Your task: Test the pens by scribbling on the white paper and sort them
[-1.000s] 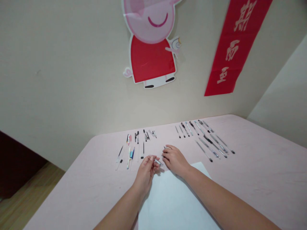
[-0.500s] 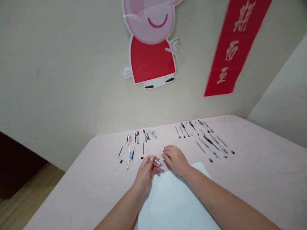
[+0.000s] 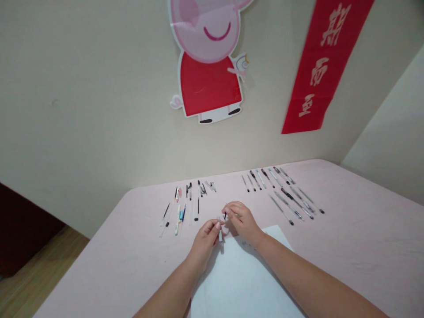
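Over the top edge of a white sheet of paper (image 3: pixel 245 278), my two hands are close together. Between the thumb and fingers of my left hand (image 3: pixel 208 238) is a short, clear and pale-blue pen part (image 3: pixel 220 236), pointing down toward the paper. My right hand (image 3: pixel 241 221) pinches a thin pen piece with a dark end (image 3: pixel 225 216); most of it is hidden by the fingers. The two pieces are near each other, and I cannot tell whether they touch. Faint dark marks (image 3: pixel 247 244) show on the paper beside my right wrist.
Left of my hands lie pen parts: black refills (image 3: pixel 198 207), a light-blue cap (image 3: pixel 181 215), a cream pen barrel (image 3: pixel 178 220) and black caps (image 3: pixel 190 191). Several whole pens (image 3: pixel 297 202) lie in two rows at the right on the pink tablecloth (image 3: pixel 357 238). The wall (image 3: pixel 109 132) rises behind.
My left hand has turned its pen part from slanting right to pointing down. My right hand's fingers have shifted, and the dark-ended piece now shows lower, closer to the left hand.
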Action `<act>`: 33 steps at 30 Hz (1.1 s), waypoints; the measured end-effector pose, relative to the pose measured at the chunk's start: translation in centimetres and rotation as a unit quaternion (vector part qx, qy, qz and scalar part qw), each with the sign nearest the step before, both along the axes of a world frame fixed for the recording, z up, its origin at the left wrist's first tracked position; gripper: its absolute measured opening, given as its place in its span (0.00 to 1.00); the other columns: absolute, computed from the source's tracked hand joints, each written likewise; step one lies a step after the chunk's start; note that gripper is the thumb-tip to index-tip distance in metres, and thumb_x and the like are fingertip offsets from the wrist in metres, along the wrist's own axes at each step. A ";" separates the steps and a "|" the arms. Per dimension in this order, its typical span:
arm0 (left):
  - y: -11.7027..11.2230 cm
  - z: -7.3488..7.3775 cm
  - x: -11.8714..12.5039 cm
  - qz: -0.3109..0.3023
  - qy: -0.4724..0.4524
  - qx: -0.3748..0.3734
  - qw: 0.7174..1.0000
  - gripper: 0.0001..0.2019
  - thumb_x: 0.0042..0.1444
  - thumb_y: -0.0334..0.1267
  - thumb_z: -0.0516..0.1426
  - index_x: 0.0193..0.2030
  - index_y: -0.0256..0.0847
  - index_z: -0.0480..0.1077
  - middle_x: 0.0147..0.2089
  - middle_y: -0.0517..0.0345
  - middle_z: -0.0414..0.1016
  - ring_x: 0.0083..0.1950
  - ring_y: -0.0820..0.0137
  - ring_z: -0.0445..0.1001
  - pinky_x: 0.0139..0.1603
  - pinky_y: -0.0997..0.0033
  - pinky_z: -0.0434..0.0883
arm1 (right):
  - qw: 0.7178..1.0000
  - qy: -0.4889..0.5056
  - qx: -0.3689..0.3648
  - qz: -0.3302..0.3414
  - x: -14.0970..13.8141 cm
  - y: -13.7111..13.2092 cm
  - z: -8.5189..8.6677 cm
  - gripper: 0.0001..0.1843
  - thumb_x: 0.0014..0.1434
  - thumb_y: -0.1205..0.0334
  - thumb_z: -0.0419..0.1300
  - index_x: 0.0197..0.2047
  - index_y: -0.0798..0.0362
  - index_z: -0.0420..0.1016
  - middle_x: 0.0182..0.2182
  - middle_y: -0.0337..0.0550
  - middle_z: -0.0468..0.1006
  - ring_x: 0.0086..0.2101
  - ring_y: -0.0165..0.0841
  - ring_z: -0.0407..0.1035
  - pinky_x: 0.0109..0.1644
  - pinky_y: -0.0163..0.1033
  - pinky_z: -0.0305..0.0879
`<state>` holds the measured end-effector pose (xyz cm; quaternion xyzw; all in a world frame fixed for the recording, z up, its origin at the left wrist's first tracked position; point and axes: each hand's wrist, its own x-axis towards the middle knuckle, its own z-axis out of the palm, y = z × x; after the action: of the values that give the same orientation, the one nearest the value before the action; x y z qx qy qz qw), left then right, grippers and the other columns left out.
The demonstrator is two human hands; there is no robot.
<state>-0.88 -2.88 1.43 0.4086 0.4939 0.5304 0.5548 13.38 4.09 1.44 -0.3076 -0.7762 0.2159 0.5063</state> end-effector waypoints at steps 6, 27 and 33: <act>-0.3 0.3 0.2 -0.023 0.013 -0.008 1.000 0.17 0.48 0.52 0.63 0.35 0.39 0.75 0.24 0.60 0.69 0.27 0.74 0.65 0.29 0.75 0.59 | 0.999 0.033 -0.042 0.004 -0.2 -0.3 0.2 0.20 0.66 0.52 0.49 0.33 0.52 0.76 0.32 0.46 0.78 0.37 0.35 0.71 0.44 0.41 0.65; -0.4 0.9 0.5 -0.012 -0.028 0.014 0.999 0.15 0.47 0.49 0.64 0.33 0.39 0.77 0.32 0.54 0.74 0.35 0.69 0.70 0.37 0.74 0.64 | 0.996 -0.005 -0.033 0.087 -0.5 -0.8 0.5 0.20 0.66 0.54 0.48 0.31 0.53 0.76 0.29 0.45 0.78 0.35 0.35 0.69 0.44 0.42 0.64; -0.5 0.8 0.3 0.009 -0.004 0.002 1.000 0.15 0.47 0.50 0.64 0.33 0.39 0.76 0.24 0.60 0.69 0.24 0.75 0.62 0.27 0.76 0.60 | 0.999 -0.010 -0.032 0.001 0.0 0.1 -0.3 0.17 0.65 0.61 0.49 0.34 0.53 0.77 0.31 0.46 0.79 0.37 0.36 0.70 0.45 0.43 0.64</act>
<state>-0.53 -3.35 2.22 0.4036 0.4942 0.5378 0.5510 13.42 4.23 1.15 -0.3248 -0.7743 0.2386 0.4879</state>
